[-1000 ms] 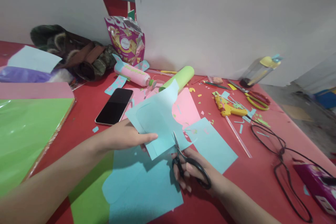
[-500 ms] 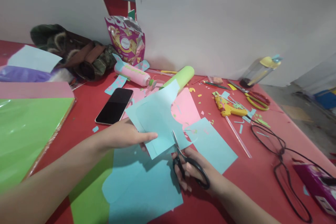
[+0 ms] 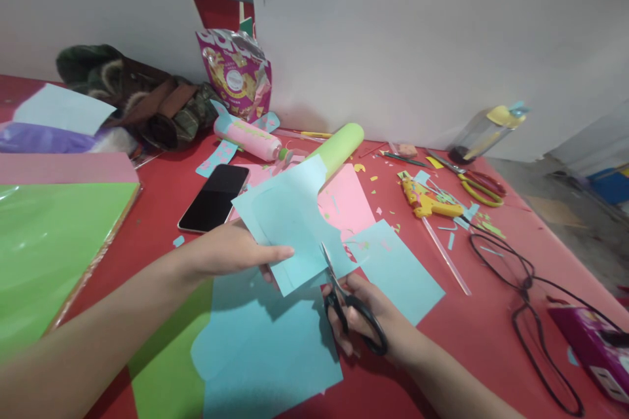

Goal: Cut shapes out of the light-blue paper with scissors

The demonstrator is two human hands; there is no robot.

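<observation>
My left hand [image 3: 253, 252] pinches a light-blue sheet of paper [image 3: 295, 216] at its left side, thumb on top and fingers beneath. The sheet is raised above the table, and its right edge has a curved cut-out. In my right hand [image 3: 366, 314] is a pair of black-handled scissors [image 3: 354, 304], fingers through the loops. Their blades lie across the lower right part of the sheet. Below my hands, a larger blue sheet [image 3: 275, 360] lies over a green sheet [image 3: 167, 360]. Another blue sheet [image 3: 400, 268] rests to the right.
A phone [image 3: 215, 198], a pink-wrapped bottle [image 3: 248, 139] and a green cylinder [image 3: 344, 147] lie behind the sheet. To the right are a yellow glue gun [image 3: 427, 201], its black cable [image 3: 521, 304], paper scraps and a bottle [image 3: 489, 134]. A snack bag [image 3: 236, 75] stands at the back.
The held sheet has shifted slightly and its upper corner sits a little lower and further left. The scissor handles have moved slightly left and down. Both hands keep their hold.
</observation>
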